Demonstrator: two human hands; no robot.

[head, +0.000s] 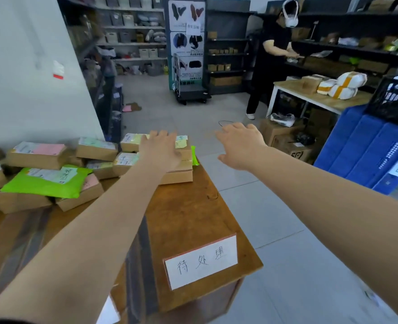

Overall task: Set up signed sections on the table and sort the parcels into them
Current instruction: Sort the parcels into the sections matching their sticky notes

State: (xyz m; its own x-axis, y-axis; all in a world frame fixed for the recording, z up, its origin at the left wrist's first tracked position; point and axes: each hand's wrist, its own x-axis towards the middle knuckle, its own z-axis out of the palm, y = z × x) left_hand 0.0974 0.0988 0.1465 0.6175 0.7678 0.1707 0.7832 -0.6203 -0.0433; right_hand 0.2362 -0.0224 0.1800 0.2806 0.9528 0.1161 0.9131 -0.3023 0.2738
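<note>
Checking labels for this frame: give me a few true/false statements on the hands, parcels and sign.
1. The left hand lies on the stack of brown boxes. True.
2. The right hand grips a parcel. False: it is open in the air, past the table's edge, holding nothing.
3. A white handwritten sign lies on the wooden table. True.
4. The green mailer bag lies on the floor. False: it lies atop brown boxes on the table.
</note>
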